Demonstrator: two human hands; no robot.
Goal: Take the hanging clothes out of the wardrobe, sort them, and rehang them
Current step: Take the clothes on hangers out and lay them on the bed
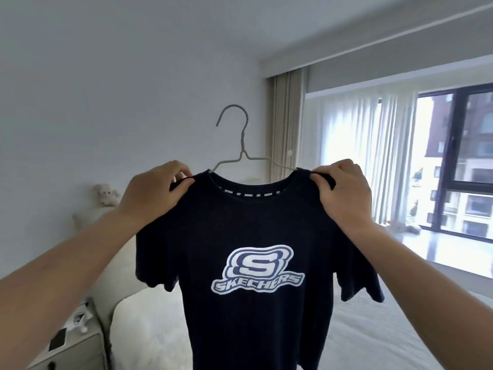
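A navy short-sleeved T-shirt (256,236) hangs on a thin pale hanger (241,145), held up in the air between two raised hands. The hanger's shoulders are hidden inside the shirt; only its curved hook and the sloping arms at the neckline show. The shirt's hem is cut off by the bottom edge. The left hand (154,194) pinches the fabric of one shoulder seam between thumb and curled fingers, and the right hand (344,194) pinches the other shoulder the same way. A white and blue Skechers logo sits on the chest below the hands, and small repeated lettering lines the inner collar. Beneath the shirt lies a bed (373,337) with a white textured cover, partly hidden. Past the left hand, a blurred soft toy (105,194) rests atop a cushioned headboard. Past the right hand, sheer pleated curtains (373,156) hang beside a dark-framed window (458,161).
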